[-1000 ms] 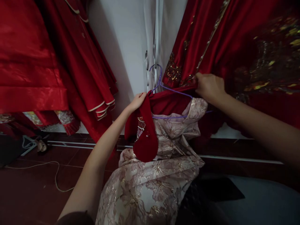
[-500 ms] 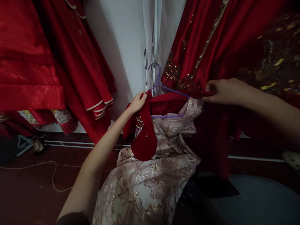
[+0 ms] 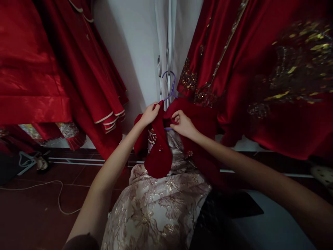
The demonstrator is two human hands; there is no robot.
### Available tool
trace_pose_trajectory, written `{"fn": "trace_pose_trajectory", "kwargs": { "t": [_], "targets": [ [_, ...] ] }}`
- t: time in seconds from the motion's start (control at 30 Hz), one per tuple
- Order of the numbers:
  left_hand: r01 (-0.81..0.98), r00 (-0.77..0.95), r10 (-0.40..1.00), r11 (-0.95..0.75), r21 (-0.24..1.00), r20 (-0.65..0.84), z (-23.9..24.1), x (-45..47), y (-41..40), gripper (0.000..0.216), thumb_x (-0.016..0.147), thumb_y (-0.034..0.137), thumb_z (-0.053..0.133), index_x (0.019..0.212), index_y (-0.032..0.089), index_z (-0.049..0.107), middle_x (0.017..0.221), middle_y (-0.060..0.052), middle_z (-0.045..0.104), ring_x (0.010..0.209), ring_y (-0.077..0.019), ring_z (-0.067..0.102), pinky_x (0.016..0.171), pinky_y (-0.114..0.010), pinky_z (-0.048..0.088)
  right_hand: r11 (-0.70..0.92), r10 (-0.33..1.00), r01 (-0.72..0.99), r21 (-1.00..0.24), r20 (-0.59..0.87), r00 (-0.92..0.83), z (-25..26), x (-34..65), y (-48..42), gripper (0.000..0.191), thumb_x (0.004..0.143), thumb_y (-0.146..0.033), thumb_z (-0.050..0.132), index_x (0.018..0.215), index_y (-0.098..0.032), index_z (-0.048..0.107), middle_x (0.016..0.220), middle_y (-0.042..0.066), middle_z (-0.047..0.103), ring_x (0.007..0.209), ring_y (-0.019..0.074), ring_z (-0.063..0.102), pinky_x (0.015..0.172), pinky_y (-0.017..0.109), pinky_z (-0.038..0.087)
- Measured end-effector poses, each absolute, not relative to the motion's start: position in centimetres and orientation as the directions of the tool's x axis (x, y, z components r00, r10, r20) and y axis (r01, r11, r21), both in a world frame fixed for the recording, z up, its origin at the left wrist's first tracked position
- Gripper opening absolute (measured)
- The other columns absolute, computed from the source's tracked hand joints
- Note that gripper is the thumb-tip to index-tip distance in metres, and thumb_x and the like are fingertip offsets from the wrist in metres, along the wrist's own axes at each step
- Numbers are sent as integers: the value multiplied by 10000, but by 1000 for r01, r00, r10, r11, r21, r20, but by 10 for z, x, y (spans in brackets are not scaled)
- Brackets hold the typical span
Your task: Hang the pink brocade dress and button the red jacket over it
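Observation:
A red jacket (image 3: 158, 159) with a beaded tassel ornament hangs over a patterned pale-gold dress (image 3: 158, 205) on a purple hanger (image 3: 173, 85). My left hand (image 3: 151, 114) pinches the jacket's edge at the left shoulder, close to the hanger. On the other side, my right hand (image 3: 183, 124) is closed on the jacket's right front edge, near the neckline. The hanger's arms are mostly covered by red cloth, and its hook is at a white metal chain or strip (image 3: 166, 41) on the wall.
Red garments with pale trim (image 3: 101, 86) hang at left, and red gowns with gold sequins (image 3: 208, 62) at right. Below run white rack bars (image 3: 85, 161). A cable (image 3: 59, 198) and a shoe (image 3: 41, 163) lie on the floor. A pale rounded surface (image 3: 275, 215) is lower right.
My right hand has brought the jacket's right side inward and leftward, over the hanger's right arm and the dress's shoulder. My left hand has kept its grip nearly in place.

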State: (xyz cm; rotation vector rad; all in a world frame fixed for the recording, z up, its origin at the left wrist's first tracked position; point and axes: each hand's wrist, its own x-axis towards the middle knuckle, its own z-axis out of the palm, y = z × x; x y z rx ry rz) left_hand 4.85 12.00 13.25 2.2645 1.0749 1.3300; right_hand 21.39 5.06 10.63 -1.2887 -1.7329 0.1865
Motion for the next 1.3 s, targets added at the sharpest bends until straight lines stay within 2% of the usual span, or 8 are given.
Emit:
{"fn": "trace_pose_trajectory", "kwargs": {
  "t": [0.1, 0.2, 0.4, 0.57, 0.87, 1.03, 1.13, 1.3],
  "targets": [
    [585, 209, 643, -686, 432, 737, 129, 45, 105, 223, 875, 264, 389, 699, 166, 485, 805, -45, 520, 819, -157, 487, 789, -286, 377, 532, 779, 664, -526, 611, -141, 96, 218, 37, 199, 620, -134, 540, 811, -181, 513, 794, 21, 538, 711, 134, 519, 664, 256, 434],
    [683, 112, 508, -664, 304, 854, 121, 46, 83, 126, 823, 284, 494, 779, 170, 520, 1004, -87, 495, 973, -202, 455, 872, -327, 354, 523, 771, 683, -511, 625, -123, 95, 237, 22, 151, 642, -171, 554, 788, -187, 520, 776, 20, 520, 677, 128, 507, 651, 250, 439],
    [678, 327, 616, -681, 277, 716, 102, 66, 51, 68, 763, 218, 536, 805, 183, 494, 787, -34, 516, 753, -161, 500, 696, -265, 385, 414, 813, 685, -600, 582, 19, 88, 250, 15, 142, 698, -224, 537, 832, -198, 497, 740, 11, 571, 617, 126, 538, 622, 254, 434],
    [581, 442, 650, -732, 355, 618, 86, 87, 41, 144, 710, 123, 511, 820, 200, 459, 753, -12, 521, 658, -138, 484, 594, -242, 356, 480, 803, 608, -633, 596, -13, 73, 226, 26, 125, 704, -180, 484, 822, -208, 457, 744, 1, 565, 655, 131, 552, 643, 257, 432],
    [337, 225, 754, -654, 677, 617, 53, 83, 37, 324, 679, 76, 552, 958, 192, 436, 864, -22, 555, 761, -125, 553, 711, -262, 450, 542, 839, 233, -808, 504, -204, 63, 244, 13, 313, 699, -314, 635, 944, -226, 461, 877, 14, 549, 758, 125, 563, 614, 230, 473],
    [108, 189, 746, -662, 741, 639, 47, 83, 32, 341, 693, 17, 520, 986, 193, 502, 944, -40, 613, 905, -129, 603, 852, -308, 475, 538, 843, 229, -811, 517, -148, 63, 250, 7, 263, 745, -348, 617, 946, -217, 512, 932, 38, 578, 815, 137, 576, 664, 248, 494],
    [43, 105, 770, -636, 771, 629, 45, 81, 30, 263, 711, 68, 559, 936, 187, 495, 909, -34, 627, 881, -124, 622, 828, -297, 495, 542, 840, 232, -808, 530, -118, 63, 247, 7, 260, 749, -366, 620, 937, -211, 529, 929, 41, 596, 823, 143, 586, 675, 257, 502],
    [157, 159, 767, -641, 752, 621, 48, 77, 29, 138, 747, 128, 545, 873, 181, 522, 900, -27, 625, 865, -122, 615, 804, -268, 484, 561, 826, 284, -777, 549, -128, 67, 243, 7, 248, 764, -374, 607, 934, -203, 552, 924, 49, 619, 823, 152, 602, 676, 269, 516]
  ]
}}
